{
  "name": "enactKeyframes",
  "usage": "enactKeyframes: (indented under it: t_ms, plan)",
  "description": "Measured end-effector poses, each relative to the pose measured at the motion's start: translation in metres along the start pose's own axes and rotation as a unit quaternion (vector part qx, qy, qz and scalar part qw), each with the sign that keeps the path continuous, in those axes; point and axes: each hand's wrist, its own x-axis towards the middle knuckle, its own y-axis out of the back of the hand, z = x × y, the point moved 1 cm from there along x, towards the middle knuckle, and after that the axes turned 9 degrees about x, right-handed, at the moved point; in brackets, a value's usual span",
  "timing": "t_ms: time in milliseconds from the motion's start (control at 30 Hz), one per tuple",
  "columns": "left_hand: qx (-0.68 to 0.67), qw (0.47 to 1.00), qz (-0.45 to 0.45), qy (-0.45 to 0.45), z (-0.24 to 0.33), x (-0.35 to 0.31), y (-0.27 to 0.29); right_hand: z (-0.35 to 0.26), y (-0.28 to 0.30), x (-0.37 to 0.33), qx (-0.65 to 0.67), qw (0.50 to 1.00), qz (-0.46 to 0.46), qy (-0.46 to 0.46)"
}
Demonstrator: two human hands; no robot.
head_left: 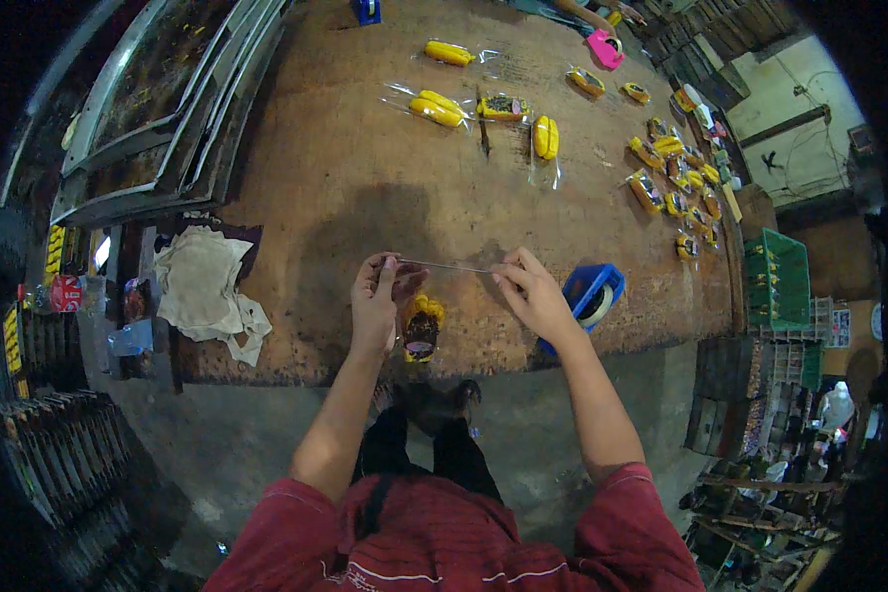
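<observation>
Between my two hands a thin strip of tape (444, 265) is stretched taut, seen almost edge-on. My left hand (375, 291) pinches one end, and my right hand (528, 286) pinches the other. Just below the strip, at the table's near edge, lies a clear-wrapped yellow and brown pastry (422, 329), close to my left hand. A blue tape dispenser (590, 296) with a pale roll stands right beside my right hand.
Several wrapped yellow pastries (436, 109) lie farther back on the wooden table (316, 128); more (676, 178) cluster at right. A beige cloth (204, 281) and metal-edged trays (158, 99) are at left. Far right, another person's hand (592, 14) is near a pink dispenser (605, 49).
</observation>
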Motion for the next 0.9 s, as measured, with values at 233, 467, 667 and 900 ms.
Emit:
enactKeyframes:
  t_ms: [233, 467, 667, 900]
  plan:
    - [0.225, 0.966, -0.034, -0.12, 0.021, -0.006, 0.0, 0.001, 0.014, 0.002, -0.048, 0.968, -0.173, -0.176]
    - [0.331, 0.919, -0.193, 0.088, 0.093, -0.079, 0.009, -0.077, 0.061, -0.057, 0.101, 0.982, -0.124, -0.096]
    - [0.352, 0.894, -0.23, 0.154, 0.117, -0.172, 0.003, -0.132, 0.075, -0.14, 0.031, 0.998, -0.047, 0.003]
    - [0.412, 0.878, -0.216, 0.111, 0.1, -0.179, -0.024, -0.1, 0.08, -0.171, 0.077, 0.994, -0.04, -0.069]
